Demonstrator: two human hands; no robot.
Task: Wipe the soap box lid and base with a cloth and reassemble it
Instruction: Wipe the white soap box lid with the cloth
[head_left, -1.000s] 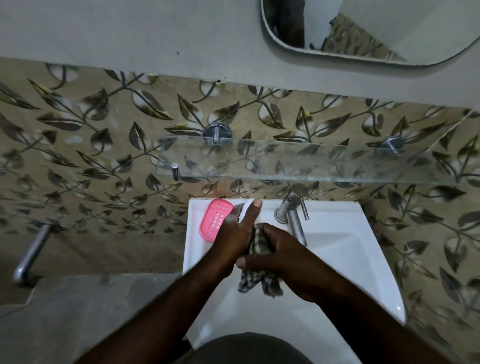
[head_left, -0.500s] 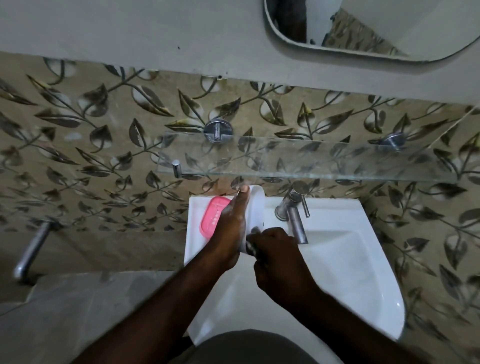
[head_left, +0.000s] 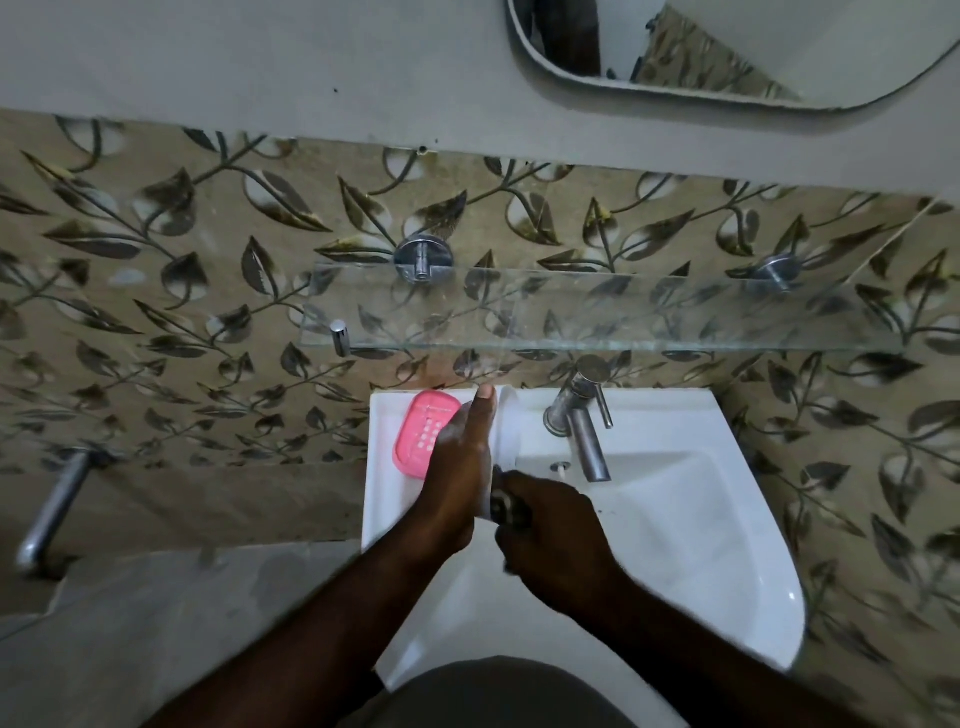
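My left hand (head_left: 460, 462) holds a white soap box lid (head_left: 506, 431) upright on its edge over the sink's back left, the index finger stretched along its top. My right hand (head_left: 550, 535) is closed on a dark checked cloth (head_left: 506, 506), bunched in the fist and pressed against the lid's lower end; most of the cloth is hidden. The pink soap box base (head_left: 423, 439), with small holes in it, lies on the sink's back left ledge, just left of my left hand and partly covered by it.
A white sink (head_left: 691, 525) fills the middle, with a chrome tap (head_left: 582, 426) at its back. A glass shelf (head_left: 597, 317) juts out above the sink. A chrome pipe (head_left: 49, 512) sticks out at the left wall. A mirror (head_left: 727, 47) hangs at top right.
The lid was tipped from low and hidden to upright on its edge. The cloth, hanging loose a second ago, is bunched in my right fist against the lid's lower end.
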